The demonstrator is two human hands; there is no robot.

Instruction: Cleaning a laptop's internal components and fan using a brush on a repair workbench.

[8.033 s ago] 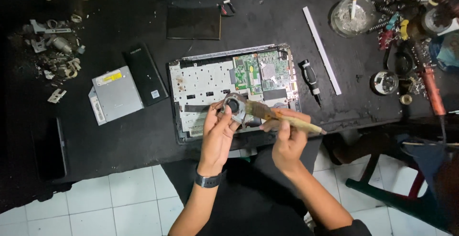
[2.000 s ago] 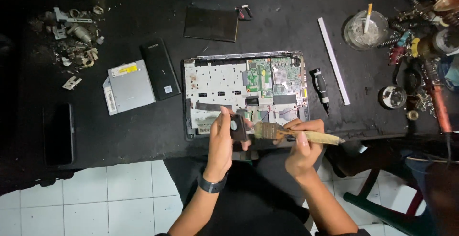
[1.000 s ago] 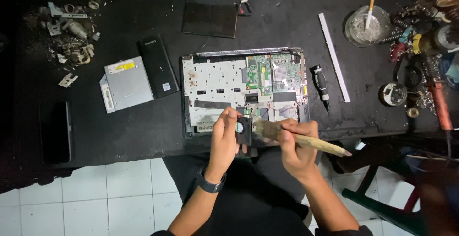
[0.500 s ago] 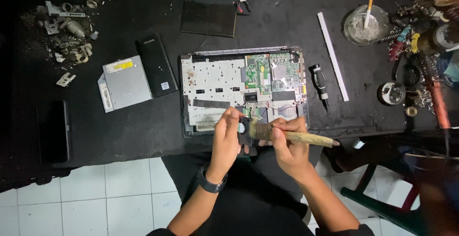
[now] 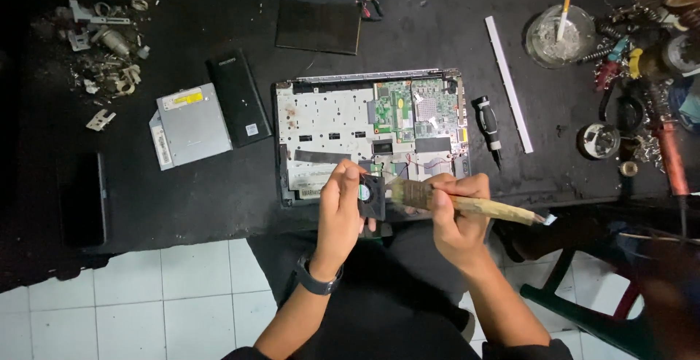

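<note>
**Small fan getting brushed over an opened laptop**

A small black fan [image 5: 371, 197] is pinched on edge in the left hand [image 5: 340, 214], fingers closed round it, just off the near edge of the counter [image 5: 182, 207]; a wooden-handled paintbrush [image 5: 467, 203] is gripped in the right hand [image 5: 456, 218], closed tight on the handle, bristles laid against the fan; the opened laptop base [image 5: 372, 130] is seen just beyond both hands; a black screwdriver [image 5: 487, 123] is lying past the right hand; a silver optical drive [image 5: 191, 124] is sitting well off beyond the left hand.

Screwdriver [image 5: 487, 123], optical drive [image 5: 193, 124], ashtray [image 5: 558, 37], dark table [image 5: 408, 32].
</note>
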